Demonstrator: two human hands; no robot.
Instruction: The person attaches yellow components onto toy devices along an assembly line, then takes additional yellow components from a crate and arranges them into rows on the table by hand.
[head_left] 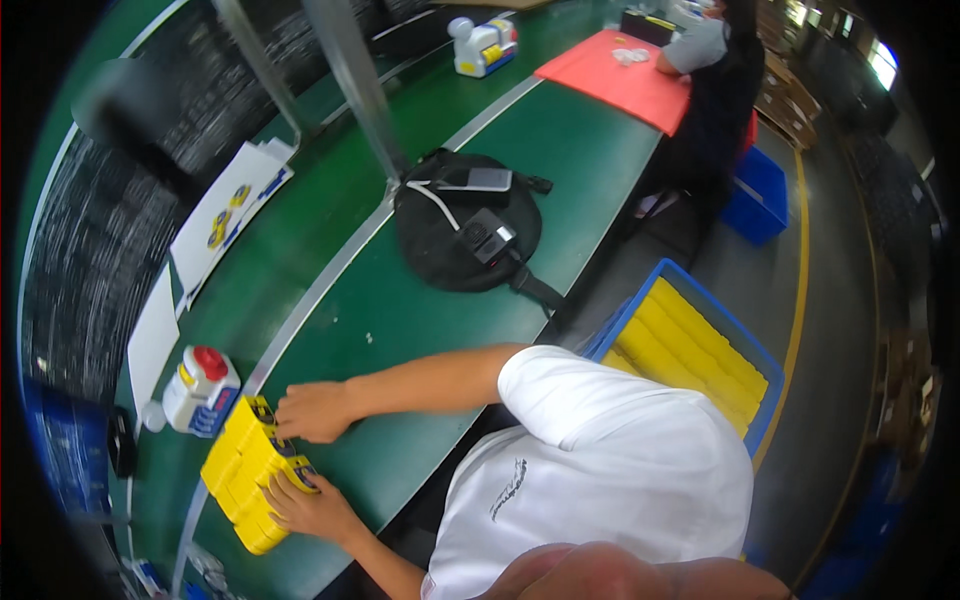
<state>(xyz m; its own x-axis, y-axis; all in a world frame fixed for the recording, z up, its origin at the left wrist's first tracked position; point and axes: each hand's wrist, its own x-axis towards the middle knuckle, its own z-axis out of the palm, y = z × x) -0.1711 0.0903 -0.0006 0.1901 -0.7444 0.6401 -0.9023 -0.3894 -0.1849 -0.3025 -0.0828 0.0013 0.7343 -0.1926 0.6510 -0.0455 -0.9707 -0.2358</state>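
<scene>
Several yellow block-shaped pieces (pixel 240 465) stand packed in rows on the green table; their exact kind I cannot make out. Dark-printed faces show along the side nearest me. My left hand (pixel 308 508) is closed around the near end of one yellow block, fingers bent over its side and top. Just beyond it, my right hand (pixel 315 411) is curled with its fingertips against the dark-printed faces of the far blocks. Whatever it pinches is hidden by the fingers. A white bottle with a red cap (pixel 200 390) stands right behind the blocks.
A round black bag (pixel 465 225) bearing small devices and a cable lies on the table. A metal post (pixel 355 90) rises behind it. A blue crate (pixel 765 375) of yellow pieces stands beside me. Farther off, another person (pixel 710 100) sits by a red mat (pixel 610 75).
</scene>
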